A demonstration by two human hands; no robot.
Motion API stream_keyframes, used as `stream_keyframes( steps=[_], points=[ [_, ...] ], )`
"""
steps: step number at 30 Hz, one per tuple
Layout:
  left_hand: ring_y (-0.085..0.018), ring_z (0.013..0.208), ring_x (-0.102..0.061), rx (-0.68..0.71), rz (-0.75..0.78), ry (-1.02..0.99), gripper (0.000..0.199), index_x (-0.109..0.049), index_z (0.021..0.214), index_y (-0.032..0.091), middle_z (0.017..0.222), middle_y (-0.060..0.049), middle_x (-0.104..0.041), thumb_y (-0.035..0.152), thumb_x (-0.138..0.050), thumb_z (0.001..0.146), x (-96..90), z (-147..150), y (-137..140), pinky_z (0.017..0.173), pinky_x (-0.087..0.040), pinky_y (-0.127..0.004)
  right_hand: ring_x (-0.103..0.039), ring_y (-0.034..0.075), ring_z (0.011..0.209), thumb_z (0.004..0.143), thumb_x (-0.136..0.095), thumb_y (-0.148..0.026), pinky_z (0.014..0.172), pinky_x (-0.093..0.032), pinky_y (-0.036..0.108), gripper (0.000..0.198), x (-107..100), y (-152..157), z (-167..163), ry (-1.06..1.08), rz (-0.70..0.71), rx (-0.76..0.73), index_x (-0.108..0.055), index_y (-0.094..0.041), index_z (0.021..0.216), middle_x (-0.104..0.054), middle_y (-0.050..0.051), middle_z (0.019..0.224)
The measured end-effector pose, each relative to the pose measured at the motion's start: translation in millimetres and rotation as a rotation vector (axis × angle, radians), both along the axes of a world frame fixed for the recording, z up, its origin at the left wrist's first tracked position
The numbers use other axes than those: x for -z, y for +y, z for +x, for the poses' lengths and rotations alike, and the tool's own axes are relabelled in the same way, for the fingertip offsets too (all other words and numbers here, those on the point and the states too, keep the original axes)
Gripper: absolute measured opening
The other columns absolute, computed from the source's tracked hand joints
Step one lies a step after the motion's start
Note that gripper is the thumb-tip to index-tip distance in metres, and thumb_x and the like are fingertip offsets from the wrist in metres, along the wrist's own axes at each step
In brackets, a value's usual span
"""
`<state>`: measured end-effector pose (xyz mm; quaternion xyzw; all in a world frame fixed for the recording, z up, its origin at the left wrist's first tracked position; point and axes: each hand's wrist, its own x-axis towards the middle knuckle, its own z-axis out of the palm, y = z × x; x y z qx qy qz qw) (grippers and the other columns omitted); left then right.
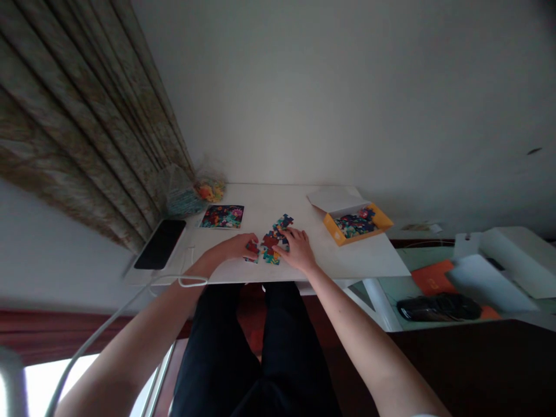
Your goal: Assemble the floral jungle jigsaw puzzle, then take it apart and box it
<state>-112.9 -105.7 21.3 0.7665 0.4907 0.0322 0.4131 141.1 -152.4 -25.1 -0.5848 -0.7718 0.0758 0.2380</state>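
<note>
Near the front edge of the white table, my left hand [241, 246] closes its thumb and fingers around a small puzzle section [252, 252] in red, blue and green. Just right of it lies a larger joined puzzle section [270, 243], with a narrow gap between the two. My right hand [299, 249] rests on the larger section's right side, thumb and fingers spread apart, covering some of the pieces. A dark blue patterned part [284, 221] sticks out at the top of this section. The left hand's fingertips partly hide the small section.
A colourful reference picture [222, 216] lies behind my left hand. To the right, a yellow box [358, 223] with its white lid raised holds loose pieces. A black phone [160, 244], a white cable [193, 282] and plastic bags [211, 188] are at the left.
</note>
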Motion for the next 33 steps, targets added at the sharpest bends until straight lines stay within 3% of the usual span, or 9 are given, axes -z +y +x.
stream_keyframes(
  steps=[6, 12, 16, 19, 23, 25, 28, 33],
  points=[
    [-0.034, 0.107, -0.068, 0.054, 0.214, 0.329, 0.060, -0.070, 0.097, 0.019, 0.114, -0.012, -0.071, 0.034, -0.093, 0.044, 4.9, 13.0, -1.3, 0.087, -0.054, -0.035, -0.048, 0.032, 0.139, 0.096, -0.057, -0.063, 0.121, -0.027, 0.058, 0.061, -1.7, -1.1, 0.4, 0.031, -0.006, -0.003, -0.060, -0.021, 0.140, -0.057, 0.017, 0.146],
    [-0.035, 0.112, -0.066, 0.096, 0.199, 0.467, 0.068, -0.065, 0.108, 0.018, 0.125, -0.016, -0.067, 0.037, -0.093, 0.049, -3.9, 21.9, -6.8, 0.087, -0.053, -0.036, -0.048, 0.031, 0.140, 0.098, -0.056, -0.058, 0.120, -0.030, 0.054, 0.055, -3.1, -1.3, 0.4, 0.058, -0.001, 0.018, -0.061, -0.019, 0.136, -0.058, 0.017, 0.144],
    [-0.028, 0.097, -0.069, 0.031, 0.124, 0.344, 0.061, -0.058, 0.113, 0.022, 0.105, -0.007, -0.074, 0.030, -0.087, 0.061, -5.8, 15.9, -9.5, 0.078, -0.050, -0.032, -0.048, 0.031, 0.139, 0.100, -0.054, -0.056, 0.119, -0.032, 0.052, 0.051, 0.0, -0.5, 0.5, 0.064, 0.025, 0.029, -0.062, -0.018, 0.133, -0.058, 0.018, 0.143],
    [-0.021, 0.086, -0.069, -0.029, 0.044, 0.103, 0.052, -0.055, 0.113, 0.023, 0.090, 0.000, -0.074, 0.026, -0.080, 0.067, -1.7, 12.8, -9.2, 0.074, -0.048, -0.028, -0.050, 0.031, 0.137, 0.102, -0.051, -0.053, 0.119, -0.033, 0.051, 0.048, 3.7, 1.1, 0.7, 0.062, 0.039, 0.041, -0.062, -0.018, 0.133, -0.059, 0.018, 0.142],
    [-0.019, 0.082, -0.069, -0.065, -0.030, -0.189, 0.047, -0.058, 0.115, 0.023, 0.087, 0.003, -0.074, 0.028, -0.077, 0.072, 5.0, 24.7, -10.4, 0.071, -0.049, -0.026, -0.053, 0.031, 0.131, 0.103, -0.049, -0.049, 0.116, -0.034, 0.050, 0.045, 7.1, 3.5, 0.7, 0.064, 0.047, 0.091, -0.061, -0.016, 0.131, -0.062, 0.018, 0.138],
    [-0.020, 0.085, -0.070, -0.067, 0.041, -0.226, 0.045, -0.061, 0.117, 0.023, 0.089, 0.002, -0.074, 0.030, -0.075, 0.075, 9.0, 35.9, -14.2, 0.074, -0.051, -0.028, -0.055, 0.031, 0.128, 0.103, -0.049, -0.049, 0.115, -0.035, 0.050, 0.044, 8.1, 4.6, 1.5, 0.075, 0.060, 0.139, -0.061, -0.016, 0.129, -0.063, 0.018, 0.135],
    [-0.025, 0.096, -0.069, -0.097, 0.284, -0.153, 0.040, -0.065, 0.117, 0.021, 0.098, -0.004, -0.074, 0.034, -0.076, 0.080, 16.9, 49.8, -24.4, 0.088, -0.051, -0.035, -0.057, 0.030, 0.124, 0.103, -0.049, -0.048, 0.111, -0.038, 0.048, 0.043, 10.0, 6.8, 5.0, 0.126, 0.091, 0.209, -0.061, -0.014, 0.127, -0.065, 0.018, 0.129],
    [-0.031, 0.123, -0.057, -0.061, 0.659, 0.008, 0.042, -0.065, 0.127, 0.022, 0.128, -0.013, -0.064, 0.041, -0.071, 0.090, 31.6, 55.2, -40.6, 0.107, -0.040, -0.048, -0.060, 0.029, 0.121, 0.100, -0.053, -0.052, 0.108, -0.042, 0.041, 0.049, 13.0, 15.0, 9.6, 0.203, 0.093, 0.262, -0.060, -0.012, 0.127, -0.067, 0.019, 0.127]
  ],
)
